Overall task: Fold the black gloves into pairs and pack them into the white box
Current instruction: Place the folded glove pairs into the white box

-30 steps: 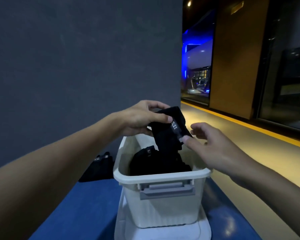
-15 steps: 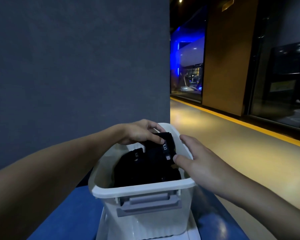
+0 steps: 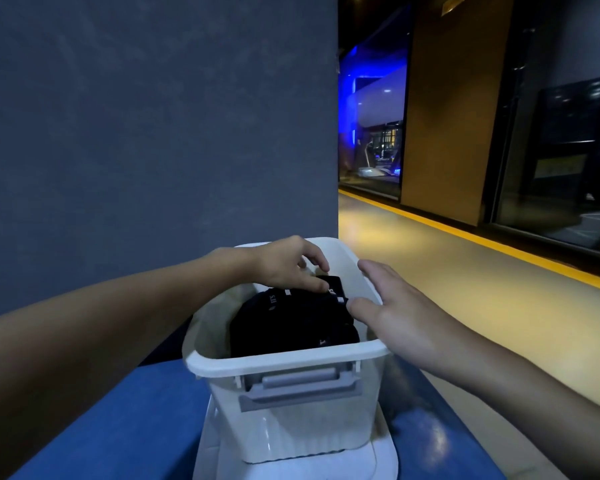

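Grey wall [image 3: 153,133]: fills the far left behind my work.
Blue table [image 3: 118,427]: under everything, near me.
White box [image 3: 284,362]: stands on a white lid [image 3: 385,455], its grey latch facing me.
Black gloves [image 3: 291,323]: piled inside the box, the folded top pair at its far end.
Right hand [image 3: 395,313]: over the box's right rim, fingers straight and spread, thumb tip touching the top pair.
Left hand [image 3: 291,268]: fingers arched, thumb and fingertips pinching that top pair.
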